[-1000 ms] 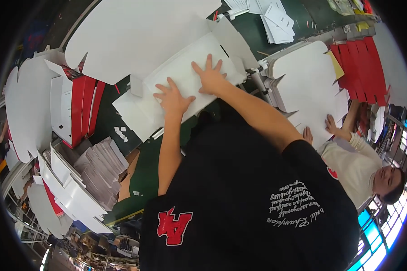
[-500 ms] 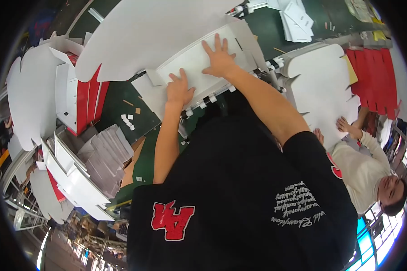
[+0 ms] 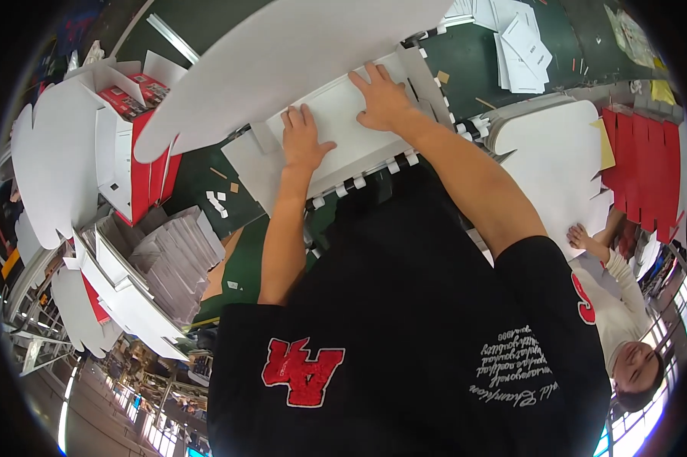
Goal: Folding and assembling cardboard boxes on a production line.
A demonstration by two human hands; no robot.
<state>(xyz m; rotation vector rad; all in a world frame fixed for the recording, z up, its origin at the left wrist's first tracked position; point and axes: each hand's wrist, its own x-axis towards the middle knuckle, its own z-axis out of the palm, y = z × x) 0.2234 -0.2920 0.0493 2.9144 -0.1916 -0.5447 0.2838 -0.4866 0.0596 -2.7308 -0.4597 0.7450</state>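
Note:
A folded white cardboard box lies in front of me, low walls standing along its edges. Its big rounded flap rises from the far fold and tilts up over the table. Flat on the inner panel, near that fold, rests my left hand, fingers stretched forward and thumb out to the side. Farther right, my right hand is spread on the same panel, its fingertips at the far wall. Neither hand grasps anything. Black and white rollers show along the box's near edge.
At left stand a red and white carton and a stack of grey-white folded cardboard. White blanks and red cardboard lie at right, where a co-worker's hand rests. White printed sheets sit on the green table.
My left hand has slid forward to the far fold, its fingers now closer together. The rounded flap stands at a steeper tilt. The whole view has shifted slightly.

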